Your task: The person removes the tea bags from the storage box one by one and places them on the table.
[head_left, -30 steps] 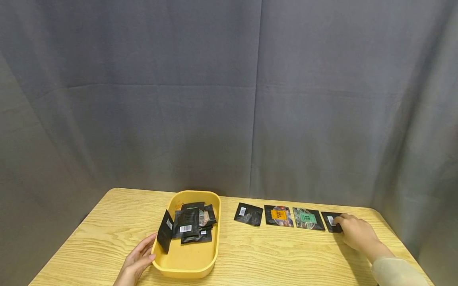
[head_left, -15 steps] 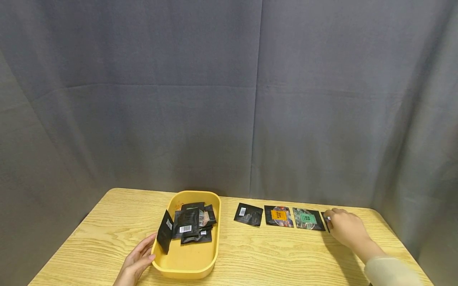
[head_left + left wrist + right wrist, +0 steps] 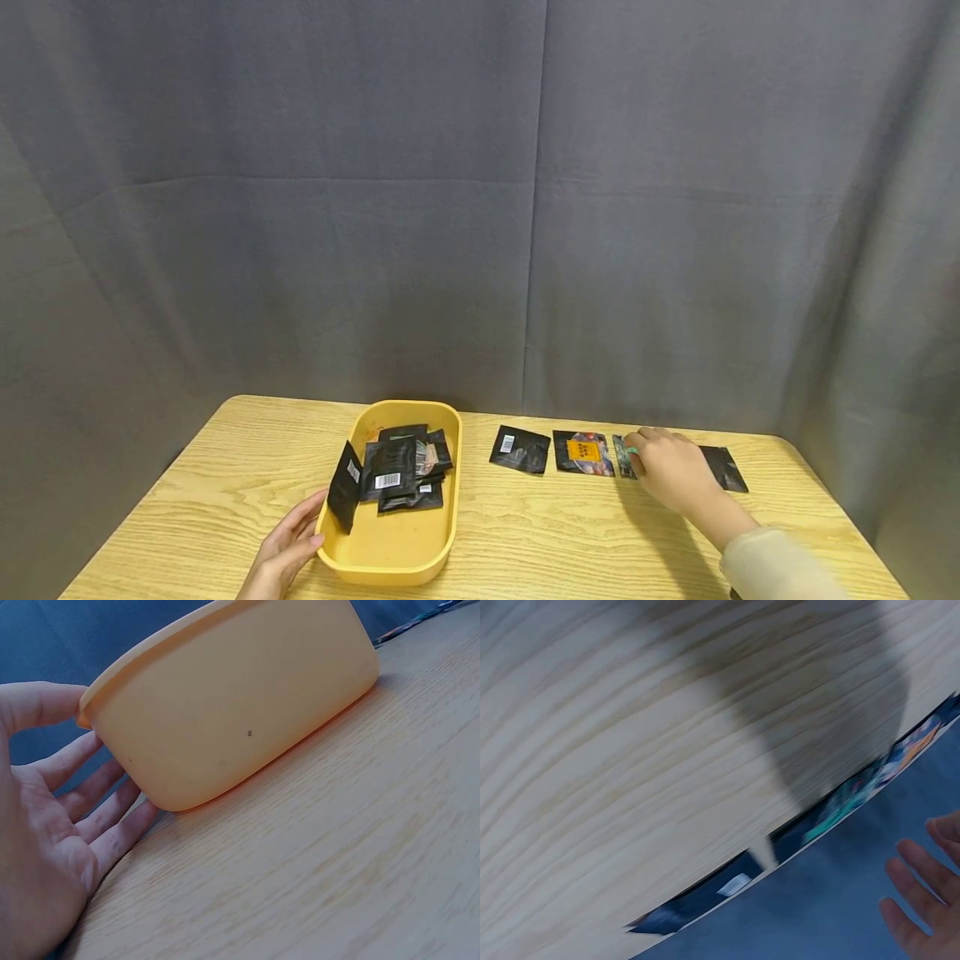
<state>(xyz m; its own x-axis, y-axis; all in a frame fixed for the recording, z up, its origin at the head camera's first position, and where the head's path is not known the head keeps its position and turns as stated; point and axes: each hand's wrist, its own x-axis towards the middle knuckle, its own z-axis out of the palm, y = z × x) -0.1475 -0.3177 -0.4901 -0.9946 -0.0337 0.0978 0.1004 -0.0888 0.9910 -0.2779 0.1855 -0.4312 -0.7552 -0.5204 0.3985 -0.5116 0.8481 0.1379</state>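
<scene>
My left hand (image 3: 283, 547) rests against the left end of a yellow plastic tub (image 3: 390, 575). In the left wrist view its thumb touches the rim and its fairly straight fingers lie along the outer wall. Over a green-labelled black packet (image 3: 621, 462) is my right hand (image 3: 678, 471), covering most of it in the head view. The right wrist view shows those fingers spread, apart from the packets, with nothing between them. To the right lies a black packet (image 3: 725, 469), partly hidden by the hand; to the left, an orange-labelled packet (image 3: 583, 452) and a barcoded black packet (image 3: 520, 450).
Inside the tub several black packets (image 3: 393, 467) lie in a loose pile, and one packet (image 3: 346, 487) leans upright against its left wall. All stands on a wooden table (image 3: 540, 533). A grey curtain (image 3: 480, 250) hangs behind the table's back edge.
My right hand has moved left from the rightmost packet to above the green-labelled one. The rightmost packet is partly uncovered again on its right side. My left hand and the tub have not moved.
</scene>
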